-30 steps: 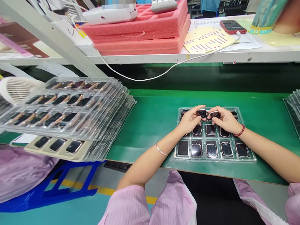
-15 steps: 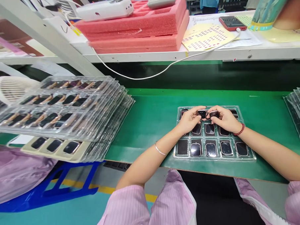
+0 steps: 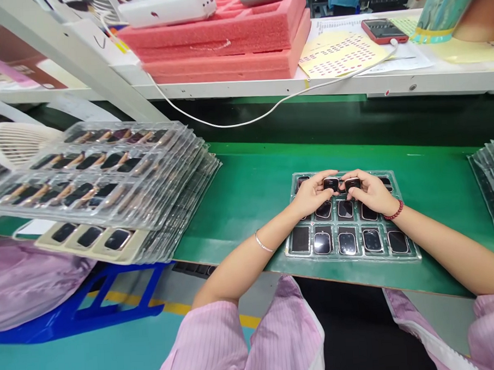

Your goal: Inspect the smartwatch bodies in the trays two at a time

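Over the back row of a clear plastic tray (image 3: 311,254), my left hand (image 3: 311,195) grips a smartwatch case (image 3: 331,184) with a dark screen between thumb and fingers. Right beside it, my right hand (image 3: 372,192) pinches a second watch case (image 3: 352,185), its dark face tilted toward me. The two cases are close together; whether they touch is hard to tell. Below my hands, several more watch cases, such as one at the front (image 3: 348,243), lie face up in the tray's pockets. The front left pocket shows only a dark square pad (image 3: 300,239).
A tall stack of clear trays (image 3: 166,210) filled with watch parts stands at the left, with a beige tray (image 3: 139,245) near its front. More clear trays (image 3: 492,185) sit at the right edge. A white cable (image 3: 228,125) hangs from the shelf (image 3: 243,88), under red foam blocks (image 3: 217,67).
The watch case in my right hand has turned so that its dark face shows more. Both hands stay in nearly the same place, and the view has shifted slightly.
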The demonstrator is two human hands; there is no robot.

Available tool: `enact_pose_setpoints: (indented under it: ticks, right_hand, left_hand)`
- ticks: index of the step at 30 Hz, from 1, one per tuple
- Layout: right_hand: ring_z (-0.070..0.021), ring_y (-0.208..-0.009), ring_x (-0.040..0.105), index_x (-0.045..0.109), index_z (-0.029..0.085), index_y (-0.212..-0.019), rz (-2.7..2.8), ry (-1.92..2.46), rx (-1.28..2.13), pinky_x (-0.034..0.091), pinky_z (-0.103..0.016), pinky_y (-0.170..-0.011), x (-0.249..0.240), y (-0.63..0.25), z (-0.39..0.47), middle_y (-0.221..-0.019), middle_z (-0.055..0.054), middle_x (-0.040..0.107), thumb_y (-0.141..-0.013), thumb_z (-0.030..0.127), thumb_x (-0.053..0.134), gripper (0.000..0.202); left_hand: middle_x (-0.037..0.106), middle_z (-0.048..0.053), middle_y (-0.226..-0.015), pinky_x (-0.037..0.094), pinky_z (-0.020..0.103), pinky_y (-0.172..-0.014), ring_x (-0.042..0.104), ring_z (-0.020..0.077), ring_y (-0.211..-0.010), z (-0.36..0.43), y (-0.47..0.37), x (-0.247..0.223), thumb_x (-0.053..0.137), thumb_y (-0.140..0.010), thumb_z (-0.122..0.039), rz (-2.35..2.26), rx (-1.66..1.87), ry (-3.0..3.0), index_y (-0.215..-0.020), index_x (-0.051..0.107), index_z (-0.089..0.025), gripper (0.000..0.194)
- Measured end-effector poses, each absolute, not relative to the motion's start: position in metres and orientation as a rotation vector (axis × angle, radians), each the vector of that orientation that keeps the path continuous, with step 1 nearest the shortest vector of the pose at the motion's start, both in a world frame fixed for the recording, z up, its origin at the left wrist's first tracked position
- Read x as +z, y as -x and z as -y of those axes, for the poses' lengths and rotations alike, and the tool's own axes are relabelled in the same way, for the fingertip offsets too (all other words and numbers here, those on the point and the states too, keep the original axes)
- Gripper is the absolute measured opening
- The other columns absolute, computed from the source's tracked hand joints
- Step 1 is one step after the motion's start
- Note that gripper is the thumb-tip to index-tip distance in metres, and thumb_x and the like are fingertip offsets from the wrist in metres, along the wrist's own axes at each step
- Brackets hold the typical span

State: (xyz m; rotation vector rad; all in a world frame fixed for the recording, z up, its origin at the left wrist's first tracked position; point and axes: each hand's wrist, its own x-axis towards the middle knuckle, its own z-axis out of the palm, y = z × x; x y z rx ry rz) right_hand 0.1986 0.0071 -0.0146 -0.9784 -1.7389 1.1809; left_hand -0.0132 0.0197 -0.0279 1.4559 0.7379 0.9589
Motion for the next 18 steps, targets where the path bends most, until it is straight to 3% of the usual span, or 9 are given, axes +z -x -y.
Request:
enact_pose_setpoints:
  ticks: [5,9,18]
  right_hand:
    - [-0.0151,-0.063,0.067,0.059,0.020,-0.107,1.790,1.008,1.138,0.058,-0.032,-0.062,-0.0143,-0.1983,-0.0063,-0.093,-0.004,0.070,-0.082,0.018,0.058,0.025]
    - [-0.0168,-0.070,0.070,0.057,0.021,-0.113,1.791,0.995,1.161,0.058,-0.033,-0.067,-0.0156,-0.1988,-0.0072,-0.099,-0.005,0.070,-0.079,0.015,0.058,0.035]
    - [-0.0190,-0.076,0.070,0.059,0.021,-0.113,1.759,1.000,1.207,0.059,-0.036,-0.071,-0.0149,-0.1995,-0.0077,-0.099,-0.005,0.070,-0.078,0.018,0.061,0.035]
  left_hand:
    - [0.071,0.011,-0.114,0.058,0.033,-0.081,0.073,0.0192,-0.089,-0.0214,0.0125,-0.0302,0.060,-0.074,-0.014,-0.747,0.971,-1.457,-0.127,0.057,-0.017,0.053]
    - [0.071,0.009,-0.113,0.058,0.031,-0.081,0.073,0.0177,-0.087,-0.0217,0.0122,-0.0323,0.058,-0.073,-0.011,-0.735,0.980,-1.443,-0.125,0.057,-0.017,0.053]
    - [0.071,0.011,-0.114,0.057,0.027,-0.075,0.073,0.0169,-0.084,-0.0223,0.0121,-0.0316,0.064,-0.077,-0.020,-0.740,0.985,-1.420,-0.119,0.059,-0.016,0.043]
